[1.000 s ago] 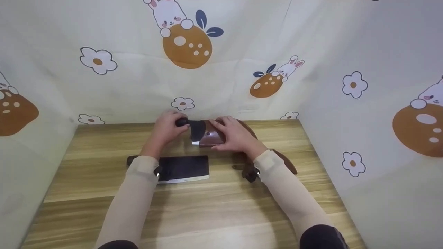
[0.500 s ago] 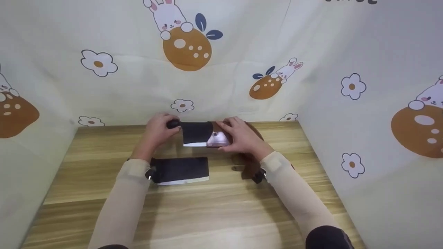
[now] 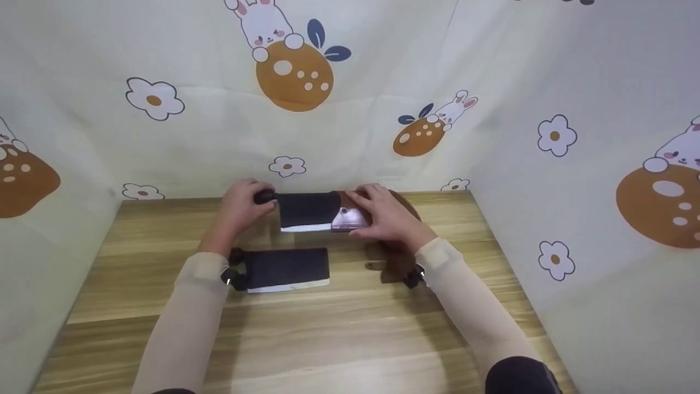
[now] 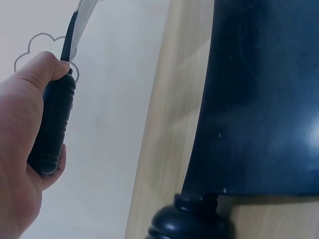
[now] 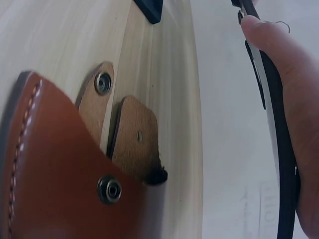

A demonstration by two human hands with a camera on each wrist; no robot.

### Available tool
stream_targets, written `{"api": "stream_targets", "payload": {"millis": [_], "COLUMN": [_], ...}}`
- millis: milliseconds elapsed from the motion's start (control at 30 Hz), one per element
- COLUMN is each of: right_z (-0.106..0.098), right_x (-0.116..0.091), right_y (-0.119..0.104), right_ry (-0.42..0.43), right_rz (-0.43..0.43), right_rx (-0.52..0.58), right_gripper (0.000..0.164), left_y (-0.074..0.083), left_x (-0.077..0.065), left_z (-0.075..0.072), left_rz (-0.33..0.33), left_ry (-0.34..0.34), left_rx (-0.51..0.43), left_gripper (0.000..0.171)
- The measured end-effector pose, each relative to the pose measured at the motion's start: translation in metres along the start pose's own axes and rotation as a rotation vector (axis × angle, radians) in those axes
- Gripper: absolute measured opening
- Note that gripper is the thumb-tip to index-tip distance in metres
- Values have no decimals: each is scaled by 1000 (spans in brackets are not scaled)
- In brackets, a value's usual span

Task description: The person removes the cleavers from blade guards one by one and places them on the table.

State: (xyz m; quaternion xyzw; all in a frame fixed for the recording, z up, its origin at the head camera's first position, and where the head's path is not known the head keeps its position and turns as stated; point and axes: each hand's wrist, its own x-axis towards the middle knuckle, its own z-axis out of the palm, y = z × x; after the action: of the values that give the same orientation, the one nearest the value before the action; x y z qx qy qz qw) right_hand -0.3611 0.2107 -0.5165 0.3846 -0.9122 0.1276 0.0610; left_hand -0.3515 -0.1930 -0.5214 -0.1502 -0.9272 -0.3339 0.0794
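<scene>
Near the table's back edge, my left hand point(image 3: 240, 207) grips the black handle point(image 4: 56, 119) of a cleaver. Its dark blade point(image 3: 308, 209), with a bright cutting edge, lies partly inside a brown leather sheath point(image 3: 353, 217). My right hand point(image 3: 389, 218) holds that sheath, thumb at the front and fingers over the top. The blade's far end is hidden in the sheath. In front of my left hand, a second black cleaver point(image 3: 287, 268) rests on the table. A second brown sheath point(image 5: 65, 164) with metal snaps lies below my right wrist, partly covered by it.
The wooden table point(image 3: 328, 339) meets a patterned cloth wall point(image 3: 219, 126) close behind both hands. Similar cloth walls stand at the left and right sides. The second cleaver's bright edge faces the table's front.
My left hand has drawn the cleaver leftward, and more of its blade shows outside the sheath. My right hand has shifted slightly right with the sheath. The second cleaver stays put.
</scene>
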Motion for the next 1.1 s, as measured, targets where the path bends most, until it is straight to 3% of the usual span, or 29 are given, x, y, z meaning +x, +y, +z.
{"api": "stream_targets", "payload": {"millis": [267, 533, 1100], "right_z": [0, -5, -18], "right_x": [-6, -12, -27], "right_y": [8, 15, 39], "right_ry": [3, 3, -30], "right_rz": [-9, 3, 104], "right_rx": [-31, -24, -30], "right_gripper": [106, 108, 108], "left_y": [-6, -13, -33], "left_x": [-5, -9, -18], "left_z": [-4, -10, -26], "left_rz": [8, -25, -36], "left_ry": [14, 2, 9], "left_rx": [12, 20, 38], "left_gripper": [37, 39, 38]}}
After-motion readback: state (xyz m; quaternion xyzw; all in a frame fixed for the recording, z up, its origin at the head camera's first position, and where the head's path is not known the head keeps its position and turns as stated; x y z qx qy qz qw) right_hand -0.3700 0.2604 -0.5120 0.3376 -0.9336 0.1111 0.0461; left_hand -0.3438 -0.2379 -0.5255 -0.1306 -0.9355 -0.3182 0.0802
